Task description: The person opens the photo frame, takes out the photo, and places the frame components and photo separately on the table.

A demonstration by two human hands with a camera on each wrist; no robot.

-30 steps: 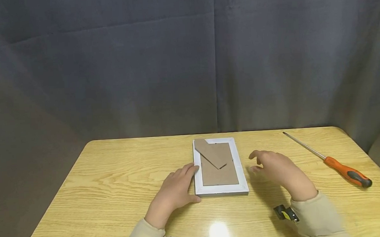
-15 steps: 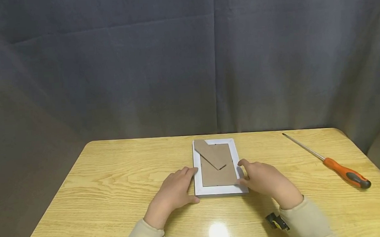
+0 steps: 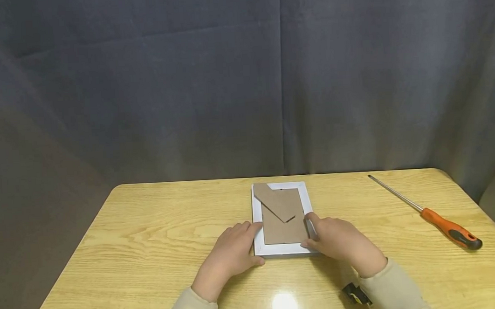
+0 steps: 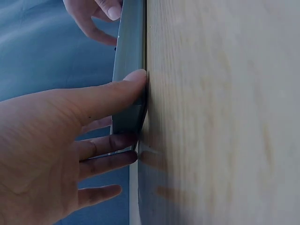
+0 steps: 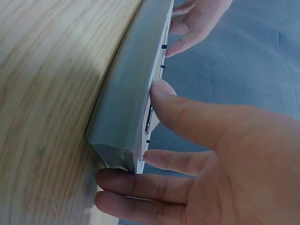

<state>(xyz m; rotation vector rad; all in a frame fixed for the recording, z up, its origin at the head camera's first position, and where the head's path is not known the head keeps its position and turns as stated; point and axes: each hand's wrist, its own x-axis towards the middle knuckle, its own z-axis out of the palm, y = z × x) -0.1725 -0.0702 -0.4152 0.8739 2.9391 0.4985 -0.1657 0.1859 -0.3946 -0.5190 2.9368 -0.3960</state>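
Observation:
A picture frame (image 3: pixel 285 249) lies back side up on the table, its pale border around a brown backing board (image 3: pixel 283 233). A brown easel leg (image 3: pixel 273 203) slants over the board from the far left corner. My left hand (image 3: pixel 233 249) grips the near left corner, thumb along the near edge and fingers at the left side. At the near right corner my right hand (image 3: pixel 340 239) holds the frame, with thumb and index finger on the top face. In the right wrist view, the other visible fingers (image 5: pixel 145 187) sit against its side. Small dark tabs (image 5: pixel 164 47) stick up along the board's edge.
An orange and black screwdriver (image 3: pixel 450 228) with a long shaft lies on the right of the wooden table (image 3: pixel 151 234). A dark grey curtain (image 3: pixel 210 91) hangs behind the table's far edge.
My right hand has come in from the right of the frame and now holds its near right corner. The left hand keeps its place at the left corner.

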